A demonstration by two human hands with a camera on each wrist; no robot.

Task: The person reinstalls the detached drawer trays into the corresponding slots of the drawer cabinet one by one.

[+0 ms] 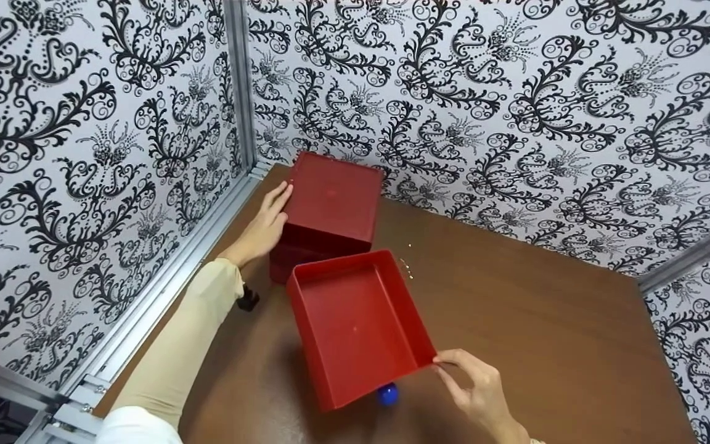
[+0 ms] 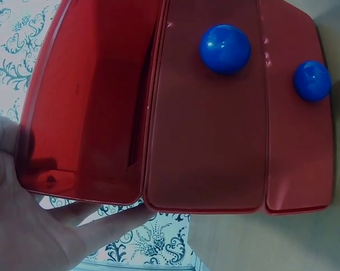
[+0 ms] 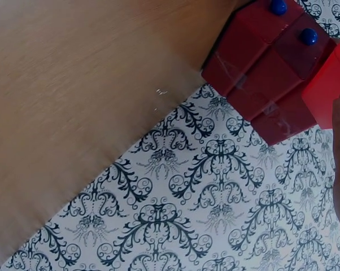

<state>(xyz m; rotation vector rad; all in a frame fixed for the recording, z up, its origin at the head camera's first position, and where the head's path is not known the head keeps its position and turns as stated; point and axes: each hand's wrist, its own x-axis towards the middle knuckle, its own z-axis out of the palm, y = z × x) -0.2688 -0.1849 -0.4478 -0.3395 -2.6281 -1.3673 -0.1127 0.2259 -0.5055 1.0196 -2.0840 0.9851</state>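
Note:
A red drawer unit (image 1: 333,197) stands in the far left corner of the table, its top slot (image 2: 85,113) bare of a drawer. Below that slot sit two closed drawers with round blue knobs, the middle knob (image 2: 225,49) and the lower knob (image 2: 312,81). My left hand (image 1: 267,223) lies against the unit's left side, fingers extended near its top edge. My right hand (image 1: 475,385) pinches a corner of a pulled-out red drawer (image 1: 355,327), tilted in front of the unit. That drawer's inside shows no contents, and its own blue knob (image 1: 388,393) peeks out under the near edge.
The brown table (image 1: 546,308) extends to the right. Small bright specks (image 1: 407,268) show on it beside the unit. Patterned walls (image 1: 484,92) rise behind and at the left, with a metal rail (image 1: 164,283) along the left edge.

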